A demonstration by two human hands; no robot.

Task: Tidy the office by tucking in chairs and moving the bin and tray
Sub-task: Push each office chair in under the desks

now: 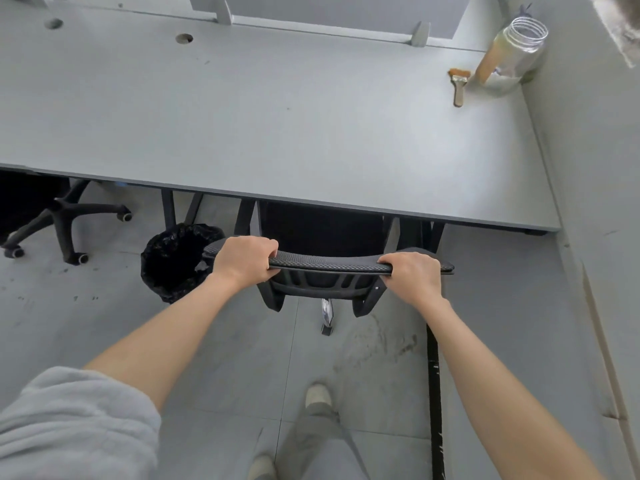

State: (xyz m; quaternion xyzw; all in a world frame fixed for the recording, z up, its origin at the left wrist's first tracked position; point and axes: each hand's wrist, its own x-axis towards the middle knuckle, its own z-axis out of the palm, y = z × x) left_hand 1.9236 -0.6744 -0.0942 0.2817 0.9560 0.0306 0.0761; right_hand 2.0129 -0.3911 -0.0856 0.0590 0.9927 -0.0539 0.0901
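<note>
A black mesh office chair (325, 266) stands at the grey desk (277, 126), its seat under the desktop and its backrest top just in front of the desk edge. My left hand (242, 259) grips the left end of the backrest top, fingers curled over it. My right hand (412, 277) grips the right end the same way. A black bin (173, 261) lined with a black bag stands on the floor just left of the chair, touching or nearly touching the backrest. No tray is in view.
A second black chair's wheeled base (65, 216) sits under the desk at the far left. A paintbrush (459, 84) and a clear plastic jar (512, 53) lie at the desk's far right, by the wall (588, 133). My feet stand on the grey tiled floor (242, 358).
</note>
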